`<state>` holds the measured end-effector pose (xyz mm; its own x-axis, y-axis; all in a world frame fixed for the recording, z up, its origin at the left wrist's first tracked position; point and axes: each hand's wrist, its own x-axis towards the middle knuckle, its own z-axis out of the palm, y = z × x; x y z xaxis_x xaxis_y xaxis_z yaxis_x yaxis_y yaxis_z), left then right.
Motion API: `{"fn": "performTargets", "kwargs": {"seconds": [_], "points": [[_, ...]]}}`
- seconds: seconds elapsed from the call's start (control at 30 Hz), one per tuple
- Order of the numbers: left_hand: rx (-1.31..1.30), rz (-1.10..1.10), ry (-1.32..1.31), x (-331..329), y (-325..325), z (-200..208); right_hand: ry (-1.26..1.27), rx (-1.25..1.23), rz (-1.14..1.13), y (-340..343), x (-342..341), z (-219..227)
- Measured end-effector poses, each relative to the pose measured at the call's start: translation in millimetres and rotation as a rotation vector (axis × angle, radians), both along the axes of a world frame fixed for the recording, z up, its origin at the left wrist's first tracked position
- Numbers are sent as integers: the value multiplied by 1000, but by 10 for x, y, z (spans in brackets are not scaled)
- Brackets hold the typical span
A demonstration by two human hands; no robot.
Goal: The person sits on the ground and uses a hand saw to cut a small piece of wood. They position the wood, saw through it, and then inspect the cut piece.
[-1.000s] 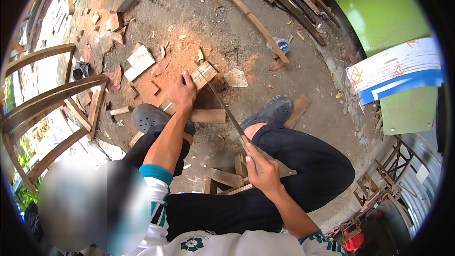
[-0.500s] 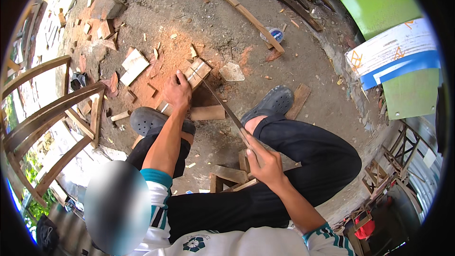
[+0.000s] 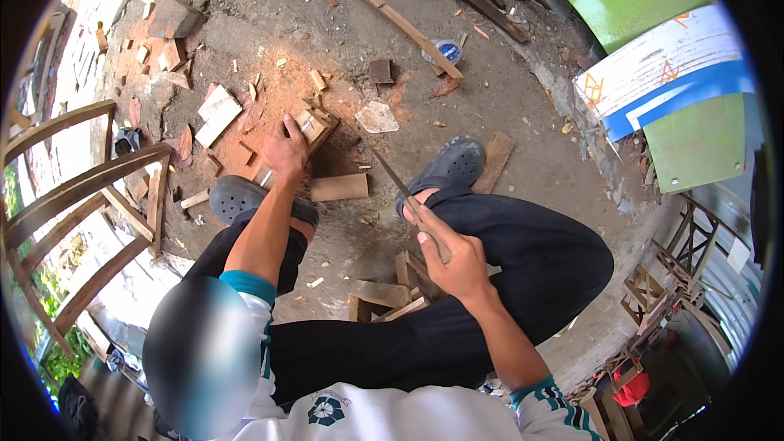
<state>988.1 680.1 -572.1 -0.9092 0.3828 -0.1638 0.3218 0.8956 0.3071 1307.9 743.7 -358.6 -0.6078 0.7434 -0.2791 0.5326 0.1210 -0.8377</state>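
Observation:
My left hand (image 3: 285, 148) is closed on a short length of wood (image 3: 313, 125), pressing it down over a support by my left shoe. Pale lines cross the wood's upper face. In my right hand (image 3: 459, 265) is the wooden handle of a hand saw (image 3: 390, 171). Its thin, dark blade points forward and left, its tip apart from the wood. A small dark wood block (image 3: 381, 72) lies on the ground beyond a flat pale stone piece (image 3: 377, 118). Reddish sawdust (image 3: 273, 82) spreads around the wood.
My dark clogs (image 3: 454, 165) stand on either side. A loose wood offcut (image 3: 339, 188) lies between them. To the left is a wooden frame (image 3: 86, 163); a long strip (image 3: 380, 6) and dark planks lie ahead. Green panels (image 3: 698, 143) lean at the right. Wood pieces (image 3: 380, 294) sit near my legs.
The saw blade has come off the wood and back toward me. The wood's far end is shorter, and a small dark block now lies on the ground beyond it. My left hand keeps its grip.

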Motion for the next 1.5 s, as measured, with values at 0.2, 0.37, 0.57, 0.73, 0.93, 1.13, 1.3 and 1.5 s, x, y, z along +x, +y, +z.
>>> {"fn": "performTargets", "kwargs": {"seconds": [0.2, 0.37, 0.57, 0.73, 0.93, 1.13, 1.3, 1.5], "points": [[128, -148, -161, -165, 105, 56, 42, 38, -14, 411, 47, 693], [-306, -1065, 199, -52, 372, 174, 141, 65, -136, 465, -211, 828], [-749, -1230, -128, 240, 609, 130, 162, 62, -167, 417, -236, 917], [-408, -1363, -299, 499, 664, 672, 89, 103, -174, 426, -202, 1001], [-127, -601, 230, 85, 132, 409, 76, 8, -78, 408, -376, 1140], [-431, -334, -201, -55, -353, 425, 198, -62, 5, 311, -462, 1241], [-444, -322, -225, -87, -455, 501, 334, -115, 92, 224, -592, 1305], [-209, -462, -147, -132, -659, 1124, 394, -187, 66, 177, -737, 1371]]}}
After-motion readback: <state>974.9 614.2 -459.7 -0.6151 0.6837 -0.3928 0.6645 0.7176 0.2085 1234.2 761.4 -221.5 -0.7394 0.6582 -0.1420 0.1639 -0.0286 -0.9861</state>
